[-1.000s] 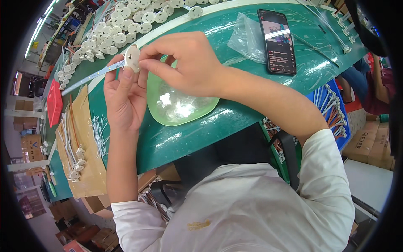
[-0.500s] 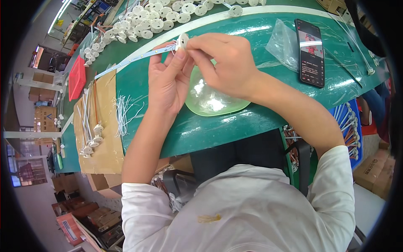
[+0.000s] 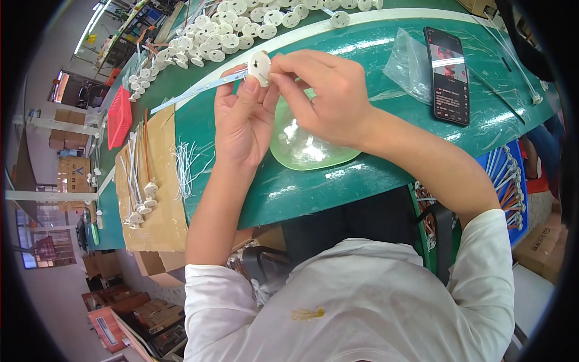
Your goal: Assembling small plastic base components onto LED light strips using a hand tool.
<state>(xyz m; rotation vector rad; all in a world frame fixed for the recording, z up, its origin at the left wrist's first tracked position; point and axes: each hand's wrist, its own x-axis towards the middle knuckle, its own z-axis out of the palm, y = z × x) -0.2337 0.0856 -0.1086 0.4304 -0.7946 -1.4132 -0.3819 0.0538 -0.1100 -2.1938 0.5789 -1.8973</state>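
Observation:
A pale LED strip (image 3: 193, 92) with a white round disc (image 3: 259, 67) at its end is in my left hand (image 3: 244, 127), the thumb pressing close below the disc. The disc's face, with its small holes, is turned toward me. Against the disc's right edge, the fingertips of my right hand (image 3: 332, 99) are pinched together; whatever is between them is hidden. Beneath both hands sits a shallow green bowl (image 3: 313, 158), clear or shiny inside. Thin white wires (image 3: 188, 172) lie in a loose bundle left of my left forearm.
Many disc-ended pieces (image 3: 226, 39) are heaped along the far side of the green table (image 3: 271, 199). Cardboard (image 3: 163, 211) with more pieces and a red basket (image 3: 119, 117) lie left. A phone (image 3: 448, 78) and plastic bag (image 3: 405, 69) are right. Below stands a filled blue crate (image 3: 523, 187).
The disc has turned so that its face shows more fully toward me. My hands stay together at almost the same place, and the whole view has shifted slightly.

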